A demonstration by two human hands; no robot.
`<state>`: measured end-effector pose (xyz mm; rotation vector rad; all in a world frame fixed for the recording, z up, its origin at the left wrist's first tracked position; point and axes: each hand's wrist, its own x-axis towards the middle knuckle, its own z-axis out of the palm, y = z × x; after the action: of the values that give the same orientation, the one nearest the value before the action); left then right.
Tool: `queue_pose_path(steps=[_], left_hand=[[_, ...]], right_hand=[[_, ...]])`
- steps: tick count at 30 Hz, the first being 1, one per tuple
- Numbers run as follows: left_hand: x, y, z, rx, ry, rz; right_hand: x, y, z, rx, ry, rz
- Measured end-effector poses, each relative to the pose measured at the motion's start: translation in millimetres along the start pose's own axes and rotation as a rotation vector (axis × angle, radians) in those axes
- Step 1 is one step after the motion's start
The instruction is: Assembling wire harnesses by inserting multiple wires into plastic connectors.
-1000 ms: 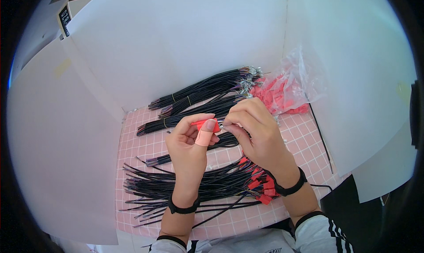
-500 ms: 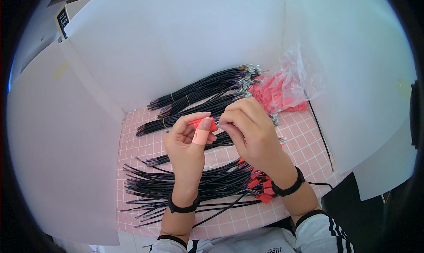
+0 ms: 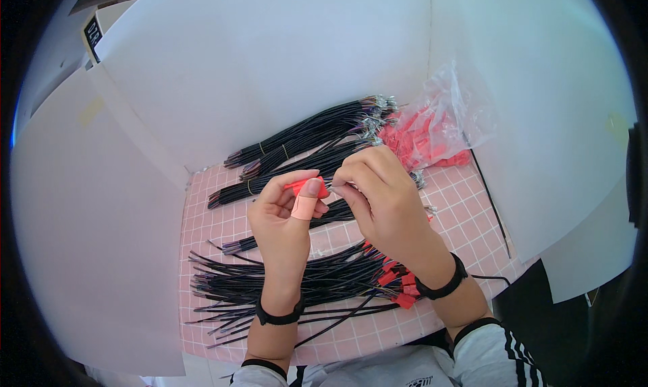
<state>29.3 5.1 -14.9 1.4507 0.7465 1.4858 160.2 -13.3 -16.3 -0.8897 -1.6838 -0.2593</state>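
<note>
Left of the plastic bag [image 3: 459, 98], left hand [image 3: 278, 219] pinches red plug [image 3: 323, 189].
Right hand [image 3: 388, 195], apparently clamping a wire [image 3: 330, 184], has narrowed the gap.

The red housing [image 3: 323, 190] looks like smooth plastic; black cables [image 3: 324, 275] have matt sheathing; the clear bag [image 3: 466, 110] is glossy, crinkled film; cable ends [image 3: 386, 103] seem shiny metal, though blurred.

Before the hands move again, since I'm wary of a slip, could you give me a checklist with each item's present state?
1. Red piece held by the left hand: ok.
2. Right hand close beside the red piece: ok.
3. Anything between the right fingertips: cannot tell, too small and partly hidden.
4. Clear bag clear of both hands: ok, lying beyond them.
5. Front cables neatly lined up: not ok, their left ends fan out.
</note>
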Motion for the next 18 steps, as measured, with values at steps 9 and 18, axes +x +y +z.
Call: queue_pose_path(steps=[9, 18], left_hand=[[0, -1, 0, 0.015, -0.002, 0.025], [1, 0, -2, 0.011, -0.032, 0.040]], right_hand=[[1, -1, -8, -0.039, -0.046, 0.066], [3, 0, -16, 0.107, -0.114, 0.137]])
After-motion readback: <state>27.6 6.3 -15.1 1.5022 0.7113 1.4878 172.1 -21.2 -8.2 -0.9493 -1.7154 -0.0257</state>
